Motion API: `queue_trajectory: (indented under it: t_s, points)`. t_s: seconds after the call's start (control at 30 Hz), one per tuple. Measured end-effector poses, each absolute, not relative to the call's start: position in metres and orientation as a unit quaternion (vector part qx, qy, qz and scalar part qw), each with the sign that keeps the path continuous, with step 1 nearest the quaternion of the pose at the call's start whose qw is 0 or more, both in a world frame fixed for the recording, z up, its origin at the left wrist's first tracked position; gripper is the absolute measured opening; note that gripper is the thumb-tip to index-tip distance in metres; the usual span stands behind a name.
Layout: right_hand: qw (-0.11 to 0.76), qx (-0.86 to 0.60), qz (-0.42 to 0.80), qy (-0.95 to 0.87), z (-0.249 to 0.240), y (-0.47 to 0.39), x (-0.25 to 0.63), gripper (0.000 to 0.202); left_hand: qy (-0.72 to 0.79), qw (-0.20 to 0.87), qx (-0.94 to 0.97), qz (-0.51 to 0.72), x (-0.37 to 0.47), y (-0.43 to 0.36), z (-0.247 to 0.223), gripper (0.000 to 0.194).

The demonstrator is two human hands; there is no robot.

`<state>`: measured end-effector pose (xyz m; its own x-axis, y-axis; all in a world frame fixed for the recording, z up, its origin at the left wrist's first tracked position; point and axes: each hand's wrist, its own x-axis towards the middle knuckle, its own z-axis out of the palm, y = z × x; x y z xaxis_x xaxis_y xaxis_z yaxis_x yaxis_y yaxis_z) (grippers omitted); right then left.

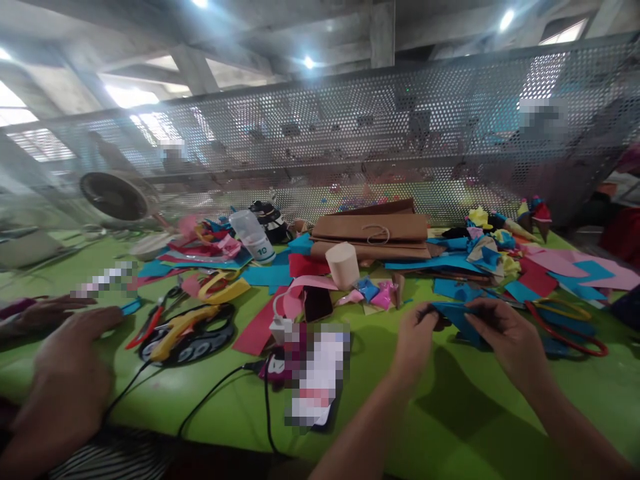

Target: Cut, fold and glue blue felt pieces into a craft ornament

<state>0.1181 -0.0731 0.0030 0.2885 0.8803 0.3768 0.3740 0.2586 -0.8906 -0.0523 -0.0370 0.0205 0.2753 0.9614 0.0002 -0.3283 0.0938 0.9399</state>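
Note:
A folded piece of blue paper (461,321) is held up off the green table, pinched from both sides. Its left edge is between the fingers of my left hand (416,337). On its other side, my right hand (507,333) grips it with thumb and fingers closed. Just behind lie more flat blue pieces (453,289). Scissors with red and yellow handles (570,340) rest on blue sheets to the right of my right hand. Small folded shapes in blue and pink (375,293) sit beyond my left hand.
A co-worker's hands (75,363) are at the far left, near a yellow hot glue gun (185,333). A lit phone (320,377), cables, a white roll (343,265) and brown paper (370,230) lie nearer the middle. A perforated metal screen (310,147) stands behind.

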Motion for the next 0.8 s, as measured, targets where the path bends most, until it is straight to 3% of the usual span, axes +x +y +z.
queue_trajectory:
  t_s: [0.17, 0.53, 0.8]
  points:
    - [0.574, -0.568, 0.222, -0.547, 0.006, -0.074, 0.116, 0.032, 0.346, 0.655, 0.455, 0.494, -0.053, -0.037, 0.021, 0.018]
    - [0.577, -0.555, 0.166, -0.576, 0.003, -0.073, 0.115, 0.022, 0.340, 0.655, 0.435, 0.516, -0.049, -0.033, 0.014, 0.030]
    - [0.613, -0.545, 0.150, -0.552, -0.003, -0.073, 0.112, 0.030, 0.342, 0.654, 0.425, 0.524, -0.049, -0.032, 0.015, 0.032]
